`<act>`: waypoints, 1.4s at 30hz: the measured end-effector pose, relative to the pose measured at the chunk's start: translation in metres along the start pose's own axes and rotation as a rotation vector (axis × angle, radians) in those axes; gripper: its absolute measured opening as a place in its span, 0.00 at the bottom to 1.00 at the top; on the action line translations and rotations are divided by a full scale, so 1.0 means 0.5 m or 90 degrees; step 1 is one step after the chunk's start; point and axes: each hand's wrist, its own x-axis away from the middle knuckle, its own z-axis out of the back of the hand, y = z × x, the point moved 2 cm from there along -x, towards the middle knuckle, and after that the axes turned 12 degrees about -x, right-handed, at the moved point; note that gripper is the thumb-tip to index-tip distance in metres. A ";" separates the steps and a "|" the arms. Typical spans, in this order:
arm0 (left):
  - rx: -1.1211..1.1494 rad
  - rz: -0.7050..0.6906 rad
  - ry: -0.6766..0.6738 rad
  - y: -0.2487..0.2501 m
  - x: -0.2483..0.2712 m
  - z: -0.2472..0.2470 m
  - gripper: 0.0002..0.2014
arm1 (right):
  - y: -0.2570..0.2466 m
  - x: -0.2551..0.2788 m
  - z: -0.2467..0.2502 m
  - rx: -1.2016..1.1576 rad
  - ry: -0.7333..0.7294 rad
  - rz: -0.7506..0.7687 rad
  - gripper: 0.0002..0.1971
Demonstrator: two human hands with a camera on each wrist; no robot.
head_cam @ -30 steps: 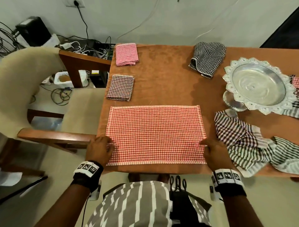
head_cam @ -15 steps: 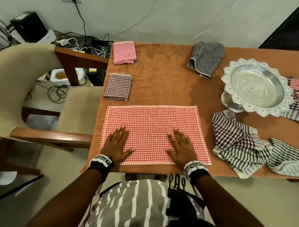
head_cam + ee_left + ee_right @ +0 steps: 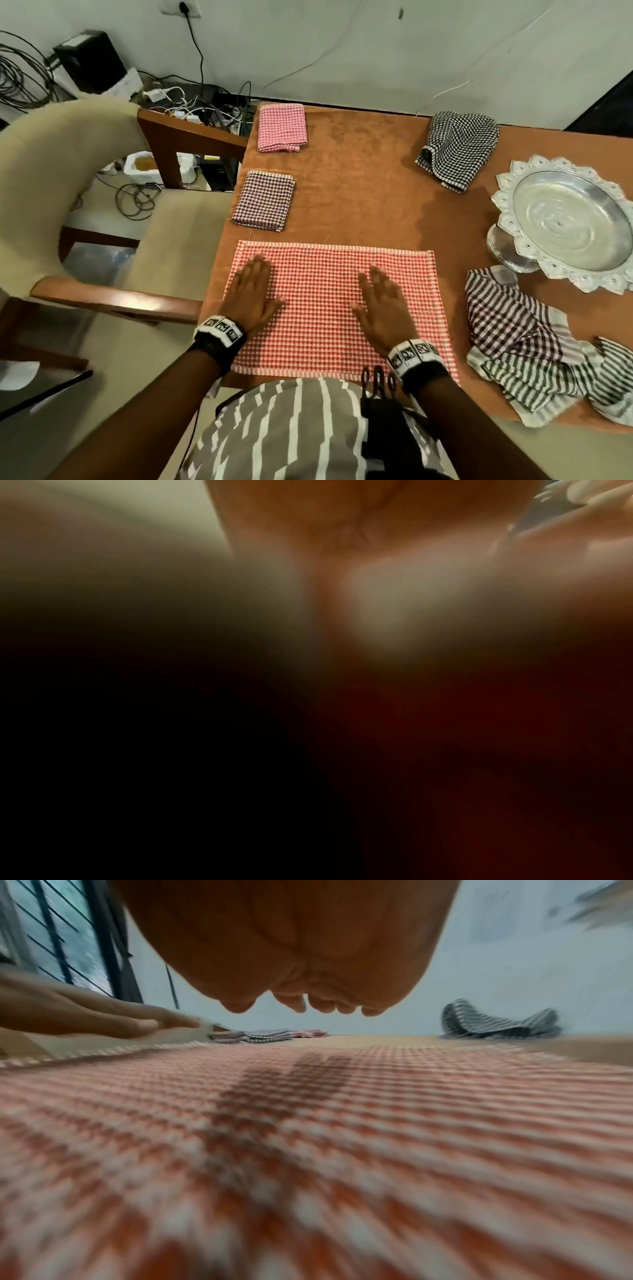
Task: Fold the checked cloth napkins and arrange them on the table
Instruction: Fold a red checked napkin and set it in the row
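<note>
A red-and-white checked napkin (image 3: 322, 301) (image 3: 342, 1137) lies as a flat rectangle at the table's near edge. My left hand (image 3: 251, 291) lies flat on its left part, fingers straight and together. My right hand (image 3: 382, 301) (image 3: 301, 947) lies flat right of its middle, fingers straight. Two folded napkins sit along the left edge: a pink checked one (image 3: 281, 127) at the far corner and a dark maroon checked one (image 3: 263, 200) nearer. A black-and-white checked napkin (image 3: 457, 149) (image 3: 496, 1023) lies crumpled at the far right. The left wrist view is dark and blurred.
The table (image 3: 359, 192) has an orange-brown top. A silver footed dish (image 3: 568, 222) stands at the right edge. Crumpled striped cloths (image 3: 524, 342) lie below it. A cream armchair (image 3: 102, 219) with wooden arms stands close to the table's left side.
Both hands left the napkin's side edges, came onto its near half, and have now slid away from me toward its far edge.
</note>
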 end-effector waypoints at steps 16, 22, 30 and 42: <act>-0.009 -0.033 -0.069 0.007 -0.108 -0.024 0.45 | 0.194 -0.119 0.056 0.033 0.000 -0.174 0.36; -0.020 -0.029 -0.095 0.005 -0.114 -0.029 0.46 | 0.195 -0.088 0.068 0.132 0.000 -0.330 0.48; -0.034 -0.125 -0.086 0.037 -0.080 0.046 0.42 | -0.137 -0.008 -0.098 0.035 -0.102 0.040 0.36; -0.078 -0.192 -0.037 -0.019 0.131 -0.091 0.41 | -0.035 0.121 -0.154 0.057 -0.052 -0.033 0.37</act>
